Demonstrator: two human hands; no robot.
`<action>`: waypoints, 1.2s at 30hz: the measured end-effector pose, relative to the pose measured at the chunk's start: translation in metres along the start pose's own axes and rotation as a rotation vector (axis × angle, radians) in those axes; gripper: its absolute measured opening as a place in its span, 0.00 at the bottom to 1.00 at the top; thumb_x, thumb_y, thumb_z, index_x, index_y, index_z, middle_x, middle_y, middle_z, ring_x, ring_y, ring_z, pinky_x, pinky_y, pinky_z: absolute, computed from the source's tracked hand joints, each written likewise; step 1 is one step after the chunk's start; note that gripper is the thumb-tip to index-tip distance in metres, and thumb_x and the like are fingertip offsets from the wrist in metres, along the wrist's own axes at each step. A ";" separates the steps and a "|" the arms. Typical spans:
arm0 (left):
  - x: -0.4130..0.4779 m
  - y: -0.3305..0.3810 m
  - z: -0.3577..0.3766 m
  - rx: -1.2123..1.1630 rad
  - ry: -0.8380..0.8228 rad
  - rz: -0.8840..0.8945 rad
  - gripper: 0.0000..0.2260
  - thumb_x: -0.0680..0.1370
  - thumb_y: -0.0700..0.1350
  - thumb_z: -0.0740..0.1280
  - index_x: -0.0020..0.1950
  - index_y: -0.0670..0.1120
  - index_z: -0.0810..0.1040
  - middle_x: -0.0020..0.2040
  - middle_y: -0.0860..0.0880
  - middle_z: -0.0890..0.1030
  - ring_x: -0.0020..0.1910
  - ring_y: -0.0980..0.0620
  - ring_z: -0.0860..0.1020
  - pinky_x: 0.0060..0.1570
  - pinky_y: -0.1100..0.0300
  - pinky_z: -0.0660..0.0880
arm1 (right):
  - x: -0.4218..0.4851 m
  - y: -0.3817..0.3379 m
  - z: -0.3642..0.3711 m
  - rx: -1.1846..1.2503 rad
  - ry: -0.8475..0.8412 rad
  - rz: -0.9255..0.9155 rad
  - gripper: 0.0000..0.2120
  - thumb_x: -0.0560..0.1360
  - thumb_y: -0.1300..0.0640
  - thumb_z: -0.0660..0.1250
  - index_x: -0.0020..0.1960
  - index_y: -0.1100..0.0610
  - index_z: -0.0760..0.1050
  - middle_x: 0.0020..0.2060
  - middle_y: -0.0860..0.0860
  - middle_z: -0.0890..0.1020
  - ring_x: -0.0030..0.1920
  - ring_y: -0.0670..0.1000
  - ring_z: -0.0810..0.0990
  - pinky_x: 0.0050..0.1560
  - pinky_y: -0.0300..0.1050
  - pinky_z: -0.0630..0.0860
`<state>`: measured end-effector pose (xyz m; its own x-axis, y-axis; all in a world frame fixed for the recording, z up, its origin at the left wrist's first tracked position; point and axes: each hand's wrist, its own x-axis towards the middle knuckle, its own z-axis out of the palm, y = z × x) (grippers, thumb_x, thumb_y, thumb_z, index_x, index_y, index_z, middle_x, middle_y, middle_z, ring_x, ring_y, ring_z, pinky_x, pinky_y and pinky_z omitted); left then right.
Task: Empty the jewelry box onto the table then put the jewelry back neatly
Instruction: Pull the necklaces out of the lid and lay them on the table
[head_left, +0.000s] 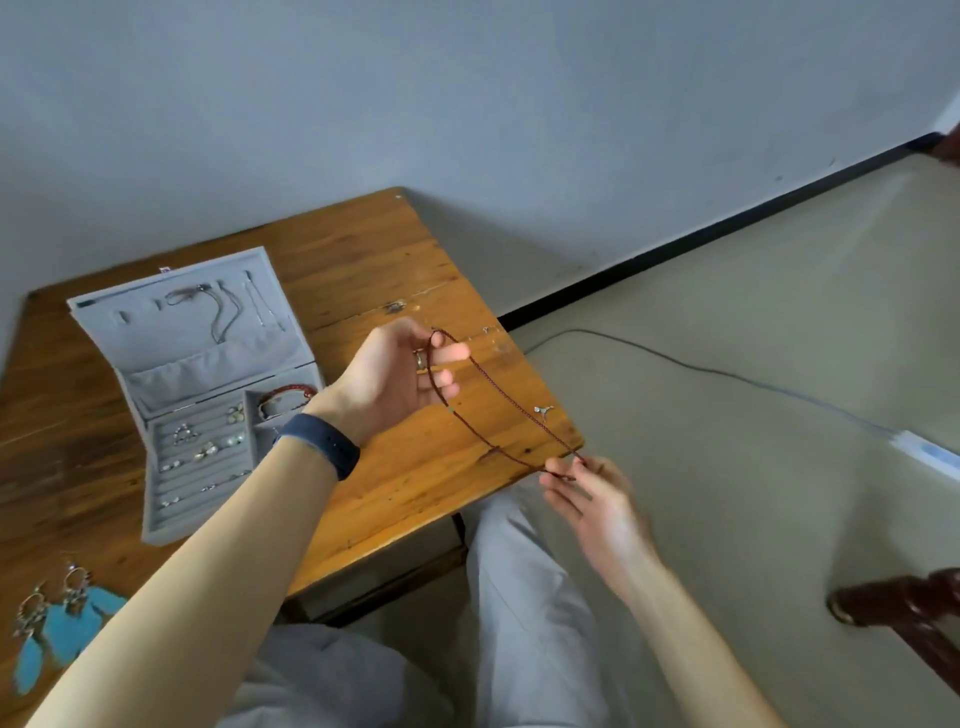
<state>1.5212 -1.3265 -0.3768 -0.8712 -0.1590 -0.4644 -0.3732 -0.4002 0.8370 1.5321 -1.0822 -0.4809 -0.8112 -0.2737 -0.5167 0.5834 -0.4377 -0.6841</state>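
Near left corner of the tabletop (363, 270): two turquoise feather earrings (57, 629), lower tips cut off by the left forearm and the frame edge. Behind them, one grey jewelry box (150, 519), open, lid (182, 322) tilted back toward the wall. Thin chains hang inside the lid, count unclear. Ring rows hold small silver pieces, too small to count or identify. One red bracelet (291, 389) lies in the box's right compartment, partly hidden by the left wrist, which wears a dark band (322, 444). Left hand (389, 384) is raised over the right half of the tabletop, fingers curled, with one red cord (504, 387) looped over them; a ring shows on one finger. The cord runs as a double strand down to the near right corner, where the right hand (597, 504), blurred, pinches its end between thumb and fingertips. One small silver charm (544, 410) lies by the right edge, under the cord. Off the table: grey trousers (519, 597), a floor cable (727, 371), a dark wooden chair arm (904, 603), cut off.
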 end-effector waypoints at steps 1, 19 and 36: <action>0.006 0.000 0.001 -0.007 0.016 0.000 0.08 0.79 0.44 0.56 0.40 0.47 0.70 0.45 0.46 0.83 0.32 0.49 0.74 0.47 0.52 0.76 | 0.003 0.001 -0.003 -0.054 0.009 -0.031 0.05 0.79 0.67 0.62 0.46 0.61 0.75 0.43 0.59 0.84 0.40 0.54 0.84 0.42 0.44 0.80; 0.109 0.017 -0.016 0.989 0.433 0.284 0.09 0.82 0.53 0.65 0.53 0.48 0.78 0.41 0.51 0.84 0.38 0.48 0.83 0.33 0.61 0.75 | 0.014 -0.011 0.002 -0.867 0.102 -0.264 0.03 0.75 0.49 0.72 0.45 0.47 0.83 0.33 0.43 0.84 0.39 0.41 0.83 0.43 0.37 0.78; 0.178 -0.017 -0.038 1.311 0.568 0.489 0.10 0.80 0.55 0.66 0.52 0.50 0.81 0.48 0.48 0.78 0.46 0.45 0.78 0.44 0.50 0.79 | 0.057 0.003 0.016 -1.296 0.107 -0.647 0.07 0.76 0.46 0.69 0.44 0.48 0.80 0.36 0.41 0.81 0.38 0.40 0.79 0.39 0.38 0.77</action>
<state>1.3847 -1.3823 -0.4842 -0.8692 -0.4750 0.1378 -0.3710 0.8104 0.4535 1.4871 -1.1122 -0.5040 -0.9680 -0.2433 0.0612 -0.2046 0.6243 -0.7539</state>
